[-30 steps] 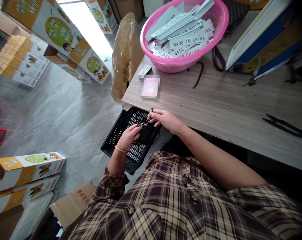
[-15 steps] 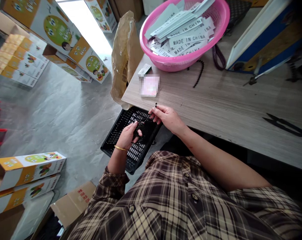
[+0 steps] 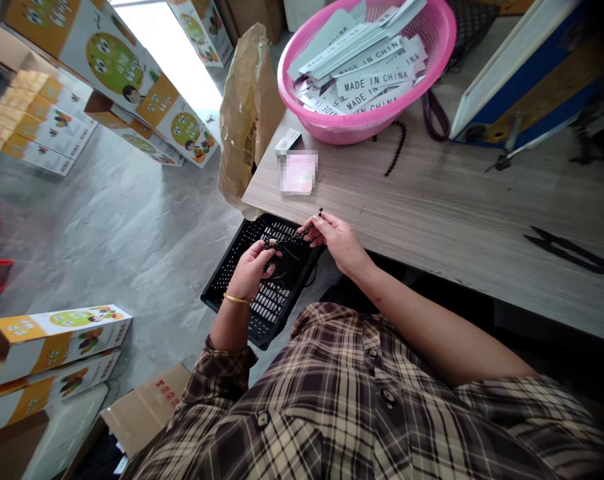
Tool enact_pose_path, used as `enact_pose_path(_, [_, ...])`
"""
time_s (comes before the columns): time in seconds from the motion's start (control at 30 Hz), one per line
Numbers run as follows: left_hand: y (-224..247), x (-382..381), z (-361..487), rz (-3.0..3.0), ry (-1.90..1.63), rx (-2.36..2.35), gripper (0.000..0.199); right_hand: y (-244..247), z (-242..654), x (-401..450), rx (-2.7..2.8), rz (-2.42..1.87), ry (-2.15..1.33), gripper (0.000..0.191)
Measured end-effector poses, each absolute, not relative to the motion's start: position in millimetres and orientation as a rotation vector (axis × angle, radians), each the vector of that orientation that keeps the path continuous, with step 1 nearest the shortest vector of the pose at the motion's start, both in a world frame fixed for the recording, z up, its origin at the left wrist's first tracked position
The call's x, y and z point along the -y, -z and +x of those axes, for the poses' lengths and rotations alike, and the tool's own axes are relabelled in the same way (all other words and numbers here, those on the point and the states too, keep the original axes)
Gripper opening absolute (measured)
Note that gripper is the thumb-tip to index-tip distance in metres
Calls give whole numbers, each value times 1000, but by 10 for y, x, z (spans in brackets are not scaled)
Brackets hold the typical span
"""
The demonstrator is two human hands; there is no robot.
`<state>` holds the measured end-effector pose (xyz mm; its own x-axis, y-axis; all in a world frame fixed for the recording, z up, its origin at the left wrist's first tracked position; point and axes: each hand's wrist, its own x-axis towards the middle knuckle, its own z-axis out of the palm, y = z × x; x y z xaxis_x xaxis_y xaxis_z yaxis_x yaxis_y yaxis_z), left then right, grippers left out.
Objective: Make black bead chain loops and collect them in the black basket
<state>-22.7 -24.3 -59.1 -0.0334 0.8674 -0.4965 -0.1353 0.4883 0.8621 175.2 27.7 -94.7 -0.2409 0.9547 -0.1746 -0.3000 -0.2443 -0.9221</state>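
Note:
A string of small black beads (image 3: pixel 293 240) stretches between my two hands above a black slotted plastic crate (image 3: pixel 225 272). My left hand (image 3: pixel 253 268) pinches one end of it between thumb and fingers, and loose strands hang below. At the table corner, my right hand (image 3: pixel 336 240) grips the other part of the string, with a short beaded tip poking up past the thumb. Another black bead strand (image 3: pixel 396 150) lies on the table beside the pink basket. Black thread snips (image 3: pixel 571 251) rest at the right of the table.
On the wooden table (image 3: pixel 432 220) stands a pink basket (image 3: pixel 367 127) of "MADE IN CHINA" strips. Near its corner lie a small box (image 3: pixel 288 141) and a blurred pink item (image 3: pixel 299 175). A brown bag (image 3: pixel 246 127) hangs at the left edge; printed cartons (image 3: pixel 117 60) stand on the floor.
The bead string, bunched at my left hand before, is now drawn out between both hands. My left hand has turned and moved slightly left; my right has shifted a little right.

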Motion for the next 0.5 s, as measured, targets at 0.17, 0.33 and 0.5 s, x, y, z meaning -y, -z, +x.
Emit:
enact_pose_path(0.17, [557, 225, -256, 670, -884, -1322, 52, 933, 1805, -299, 966, -1036, -1703, 26])
enact_pose_path(0.33, [554, 234, -263, 799, -832, -1379, 51, 935, 1827, -263, 988, -968, -1758, 26])
enact_pose_path(0.5, [617, 231, -257, 949, -754, -1537, 40, 927, 1840, -215, 1019, -873, -1754, 32])
